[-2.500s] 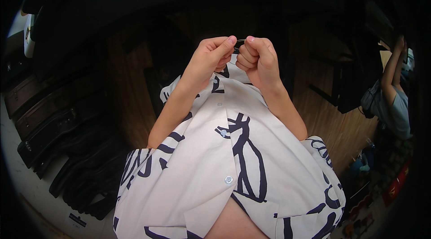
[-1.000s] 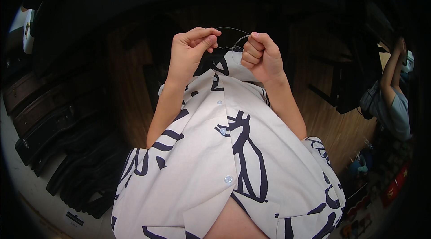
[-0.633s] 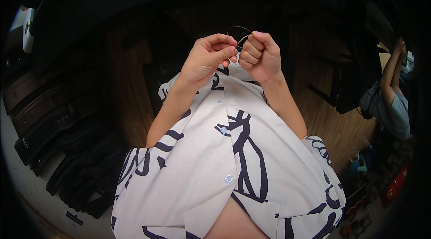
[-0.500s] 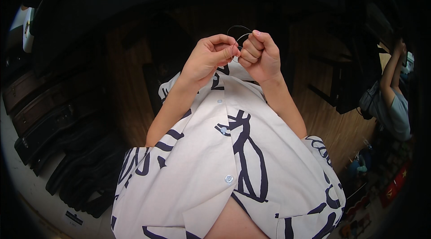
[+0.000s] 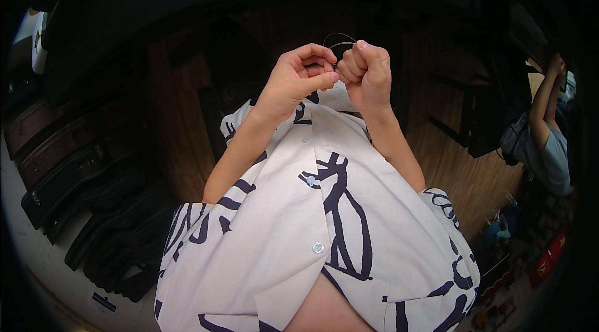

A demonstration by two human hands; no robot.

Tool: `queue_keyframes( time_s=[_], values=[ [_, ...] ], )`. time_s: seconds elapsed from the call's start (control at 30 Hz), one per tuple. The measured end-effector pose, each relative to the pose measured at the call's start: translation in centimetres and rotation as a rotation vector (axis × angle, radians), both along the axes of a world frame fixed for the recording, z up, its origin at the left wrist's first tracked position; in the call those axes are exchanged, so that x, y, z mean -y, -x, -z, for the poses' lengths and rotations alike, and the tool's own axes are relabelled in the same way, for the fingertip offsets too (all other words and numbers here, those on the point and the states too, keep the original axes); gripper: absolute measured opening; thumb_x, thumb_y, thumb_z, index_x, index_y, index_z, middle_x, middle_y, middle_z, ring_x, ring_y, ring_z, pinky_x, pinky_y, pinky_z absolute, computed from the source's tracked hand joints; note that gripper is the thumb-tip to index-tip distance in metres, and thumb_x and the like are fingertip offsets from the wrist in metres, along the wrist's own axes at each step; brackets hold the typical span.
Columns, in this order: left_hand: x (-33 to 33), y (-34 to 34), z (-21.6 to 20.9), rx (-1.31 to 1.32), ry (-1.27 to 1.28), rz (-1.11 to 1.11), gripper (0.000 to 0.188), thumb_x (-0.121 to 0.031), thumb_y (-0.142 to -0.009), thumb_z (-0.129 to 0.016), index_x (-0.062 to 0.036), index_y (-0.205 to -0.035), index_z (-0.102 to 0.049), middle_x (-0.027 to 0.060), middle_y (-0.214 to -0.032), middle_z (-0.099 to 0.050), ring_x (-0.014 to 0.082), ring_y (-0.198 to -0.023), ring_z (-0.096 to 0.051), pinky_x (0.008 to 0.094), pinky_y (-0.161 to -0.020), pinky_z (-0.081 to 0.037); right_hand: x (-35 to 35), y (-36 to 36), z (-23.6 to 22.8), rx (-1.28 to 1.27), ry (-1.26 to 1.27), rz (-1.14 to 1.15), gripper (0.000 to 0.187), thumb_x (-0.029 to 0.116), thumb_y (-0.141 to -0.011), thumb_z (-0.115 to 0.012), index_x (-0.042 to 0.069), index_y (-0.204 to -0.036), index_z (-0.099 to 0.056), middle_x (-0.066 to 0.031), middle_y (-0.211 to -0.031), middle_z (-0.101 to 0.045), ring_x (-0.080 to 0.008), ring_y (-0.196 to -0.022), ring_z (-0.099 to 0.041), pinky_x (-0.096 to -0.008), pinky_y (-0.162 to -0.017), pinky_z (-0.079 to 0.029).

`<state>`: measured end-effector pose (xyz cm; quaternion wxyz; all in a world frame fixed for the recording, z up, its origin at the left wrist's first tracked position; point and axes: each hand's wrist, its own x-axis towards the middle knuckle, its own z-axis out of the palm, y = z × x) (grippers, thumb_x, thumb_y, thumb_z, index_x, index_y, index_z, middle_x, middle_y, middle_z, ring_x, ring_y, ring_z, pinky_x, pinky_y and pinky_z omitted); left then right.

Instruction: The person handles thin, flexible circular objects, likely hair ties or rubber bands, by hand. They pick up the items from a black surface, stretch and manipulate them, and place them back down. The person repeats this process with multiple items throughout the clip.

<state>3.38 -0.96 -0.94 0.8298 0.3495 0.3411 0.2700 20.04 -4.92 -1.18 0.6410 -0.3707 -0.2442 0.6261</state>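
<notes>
A thin, wire-like string (image 5: 340, 34) curves in a small loop above my two hands, held up in front of my torso. My right hand (image 5: 368, 71) is closed in a fist around it, with the thumb pressed on top where the string comes out. Thumb and fingers of my left hand (image 5: 298, 80) are bent in a loose pinch against the right hand's curled fingers, where the loop's other side runs down. Between the fingertips sits a small dark bit, too small to name. Fingers hide the string's ends.
Several dark instrument-like cases (image 5: 59, 166) stand in a row at the left. Wooden flooring (image 5: 437, 163) shows on both sides of me. A dark stand or chair frame (image 5: 458, 129) is at the right, and beyond it a person in a light top (image 5: 536, 151).
My left hand has shifted slightly, its thumb now lower and straighter. The loop has moved up and a little right, no longer hanging below the fingertips. My right fist stays almost in place.
</notes>
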Motion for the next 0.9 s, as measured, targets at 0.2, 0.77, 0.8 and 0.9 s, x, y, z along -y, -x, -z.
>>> queue_keyframes(
  time_s=[0.2, 0.77, 0.8, 0.9],
  values=[
    [0.1, 0.1, -0.3, -0.036, -0.036, -0.033, 0.037, -0.006, -0.083, -0.081, -0.0013, -0.117, -0.068, 0.0058, -0.097, -0.066, 0.0115, -0.079, -0.062, 0.025, -0.075, -0.052, -0.3, -0.8, -0.1, 0.052, -0.031, 0.064, 0.049, 0.022, -0.102, -0.05, 0.012, -0.058, -0.032, 0.0022, -0.049, -0.03, -0.0075, -0.043, -0.023, -0.0283, -0.045, -0.02],
    [-1.3, 1.6, 0.9, -0.023, -0.114, -0.324, 0.015, -0.008, -0.093, -0.073, -0.0017, -0.106, -0.073, 0.0075, -0.088, -0.071, 0.0146, -0.081, -0.069, 0.0242, -0.074, -0.056, -1.0, -1.3, 0.1, -0.343, 0.143, -0.133, 0.05, 0.024, -0.103, -0.048, 0.018, -0.059, -0.025, 0.0053, -0.05, -0.022, -0.0074, -0.043, -0.019, -0.0263, -0.043, -0.018],
    [-1.3, 1.6, 1.0, 0.021, -0.072, -0.328, 0.015, -0.009, -0.093, -0.073, -0.0019, -0.106, -0.073, 0.0076, -0.089, -0.071, 0.0149, -0.081, -0.069, 0.0239, -0.074, -0.056, -1.0, -1.3, 0.2, -0.375, 0.145, -0.17, 0.049, 0.025, -0.103, -0.048, 0.018, -0.06, -0.025, 0.0054, -0.05, -0.022, -0.0074, -0.044, -0.018, -0.0264, -0.043, -0.019],
    [-1.3, 1.5, 1.0, 0.192, 0.212, -0.272, 0.015, -0.011, -0.095, -0.07, -0.0021, -0.107, -0.071, 0.0073, -0.089, -0.07, 0.0139, -0.079, -0.068, 0.0212, -0.07, -0.056, -1.1, -1.3, 0.8, -0.46, 0.141, -0.262, 0.049, 0.027, -0.103, -0.048, 0.018, -0.06, -0.025, 0.0056, -0.05, -0.022, -0.0072, -0.044, -0.018, -0.0264, -0.043, -0.019]
  ],
)
